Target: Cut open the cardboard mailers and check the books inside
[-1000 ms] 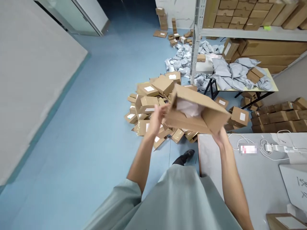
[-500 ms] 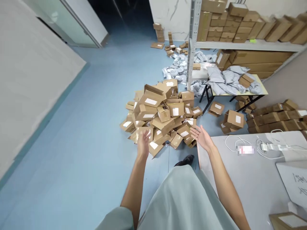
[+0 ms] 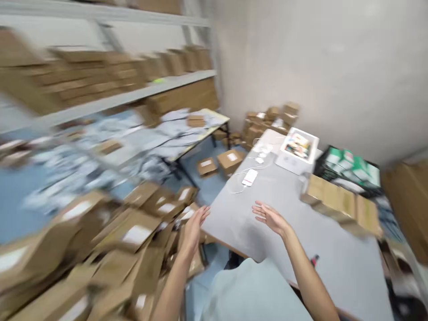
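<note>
Both of my hands are raised in front of me with nothing in them. My left hand (image 3: pixel 194 225), fingers stretched out, hovers by the table's left edge, above the pile of brown cardboard boxes (image 3: pixel 133 232). Over the grey table (image 3: pixel 240 218) I hold my right hand (image 3: pixel 270 217), palm turned inward and fingers spread. A white phone-like item (image 3: pixel 249 177) with a white cable lies on the table beyond my hands. Close to my right forearm is a small dark and red object (image 3: pixel 314 260), too small to name.
Small cardboard boxes (image 3: pixel 341 198) line the table's right side, beside a black crate (image 3: pixel 363 189) of green-and-white packs. A white box with a picture (image 3: pixel 297 149) stands at the back. Leftward are a folding table (image 3: pixel 214 127) with grey parcels and a blurred shelf (image 3: pixel 133 96).
My view has swung right, from the floor and box pile toward the table and wall. The pile now sits at the lower left. My hands have come closer together and stay empty.
</note>
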`<state>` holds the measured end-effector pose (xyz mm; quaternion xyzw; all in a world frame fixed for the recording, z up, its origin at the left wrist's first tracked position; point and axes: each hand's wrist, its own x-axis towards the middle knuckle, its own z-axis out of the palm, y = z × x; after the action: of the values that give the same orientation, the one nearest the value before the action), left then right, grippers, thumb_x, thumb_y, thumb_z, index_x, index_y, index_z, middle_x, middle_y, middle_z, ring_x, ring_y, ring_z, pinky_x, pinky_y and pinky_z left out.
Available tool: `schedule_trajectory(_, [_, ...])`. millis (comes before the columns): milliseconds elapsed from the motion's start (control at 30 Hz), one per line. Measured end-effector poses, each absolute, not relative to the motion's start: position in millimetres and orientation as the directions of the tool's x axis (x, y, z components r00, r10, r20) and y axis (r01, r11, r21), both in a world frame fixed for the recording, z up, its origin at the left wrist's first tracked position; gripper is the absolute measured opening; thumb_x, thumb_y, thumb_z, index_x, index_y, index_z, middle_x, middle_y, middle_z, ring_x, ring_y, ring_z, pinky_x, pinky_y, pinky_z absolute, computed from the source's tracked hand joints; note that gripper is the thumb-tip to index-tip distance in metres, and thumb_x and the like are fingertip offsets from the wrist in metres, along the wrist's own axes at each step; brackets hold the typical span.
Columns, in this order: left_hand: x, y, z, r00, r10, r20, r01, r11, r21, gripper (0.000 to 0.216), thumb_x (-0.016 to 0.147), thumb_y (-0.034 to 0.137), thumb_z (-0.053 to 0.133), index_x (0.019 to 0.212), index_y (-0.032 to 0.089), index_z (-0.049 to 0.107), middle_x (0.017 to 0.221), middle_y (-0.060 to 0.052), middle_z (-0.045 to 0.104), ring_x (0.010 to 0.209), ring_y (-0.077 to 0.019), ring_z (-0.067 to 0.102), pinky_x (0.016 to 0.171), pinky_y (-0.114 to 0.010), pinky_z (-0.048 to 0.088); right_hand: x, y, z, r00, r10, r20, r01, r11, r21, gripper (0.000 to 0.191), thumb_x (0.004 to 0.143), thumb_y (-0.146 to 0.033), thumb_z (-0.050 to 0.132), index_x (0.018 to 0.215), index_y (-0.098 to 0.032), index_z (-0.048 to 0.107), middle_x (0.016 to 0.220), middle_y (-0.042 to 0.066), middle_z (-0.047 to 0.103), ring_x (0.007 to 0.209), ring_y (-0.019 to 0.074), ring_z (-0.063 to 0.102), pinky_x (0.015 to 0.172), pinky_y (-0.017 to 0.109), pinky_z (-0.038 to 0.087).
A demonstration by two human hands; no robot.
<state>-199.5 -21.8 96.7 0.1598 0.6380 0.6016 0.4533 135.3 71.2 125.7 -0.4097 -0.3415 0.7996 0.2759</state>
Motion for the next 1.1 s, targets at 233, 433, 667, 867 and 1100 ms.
schedule_trajectory(233, [-26.8, 56.6, 91.3, -0.041, 0.892, -0.450, -0.129, 0.442, 0.888, 0.058, 0.089, 0.059, 0.078, 0.128, 0.018, 0.074, 0.152, -0.021, 0.073, 0.145, -0.0370, 0.069, 0.137, -0.057, 0.039, 320.8, 14.8, 109.6, -0.131, 0.888, -0.440, -0.499, -0.443, -0.745, 0.069, 0.082, -0.063, 0.096, 0.139, -0.032, 0.075, 0.154, 0.012, 0.072, 0.152, 0.0319, 0.061, 0.131, 0.056, 0.040])
schedule_trajectory(433, [133.4, 62.6, 96.6, 0.295, 0.820, -0.490, 0.069, 0.493, 0.867, 0.074, 0.073, 0.068, 0.091, 0.125, 0.017, 0.078, 0.146, -0.023, 0.076, 0.141, -0.0417, 0.071, 0.134, -0.060, 0.041, 429.1, -63.9, 91.5, 0.148, 0.893, -0.425, -0.639, -0.242, -0.730, 0.077, 0.080, -0.066, 0.095, 0.145, -0.034, 0.072, 0.158, 0.013, 0.069, 0.154, 0.0311, 0.059, 0.132, 0.053, 0.039])
schedule_trajectory(667, [280.2, 66.8, 85.4, 0.515, 0.717, -0.469, 0.252, 0.396, 0.883, 0.082, 0.070, 0.075, 0.091, 0.127, 0.017, 0.080, 0.145, -0.025, 0.076, 0.135, -0.0418, 0.075, 0.130, -0.059, 0.044, 504.1, -101.3, 45.3, 0.495, 0.716, -0.492, -0.596, -0.133, -0.792, 0.108, 0.067, -0.073, 0.099, 0.159, -0.031, 0.062, 0.167, 0.019, 0.058, 0.162, 0.0342, 0.049, 0.135, 0.053, 0.034])
schedule_trajectory(867, [359.3, 73.8, 79.4, 0.538, 0.707, -0.459, 0.236, 0.397, 0.887, 0.093, 0.068, 0.087, 0.089, 0.130, 0.017, 0.080, 0.153, -0.027, 0.071, 0.142, -0.0439, 0.070, 0.132, -0.060, 0.041, 563.7, -56.0, 5.5, 0.761, 0.504, -0.409, -0.299, -0.288, -0.910, 0.142, 0.055, -0.079, 0.095, 0.173, -0.022, 0.042, 0.184, 0.023, 0.029, 0.175, 0.0382, 0.023, 0.140, 0.053, 0.023])
schedule_trajectory(1100, [379.5, 87.0, 75.5, 0.485, 0.760, -0.433, 0.235, 0.364, 0.901, 0.091, 0.077, 0.089, 0.081, 0.134, 0.019, 0.081, 0.153, -0.025, 0.071, 0.145, -0.0430, 0.067, 0.133, -0.058, 0.039, 631.3, 56.6, -2.6, 0.844, 0.475, -0.250, 0.086, -0.580, -0.810, 0.153, 0.062, -0.077, 0.096, 0.181, -0.014, 0.022, 0.188, 0.033, -0.002, 0.178, 0.0451, 0.000, 0.139, 0.059, 0.021])
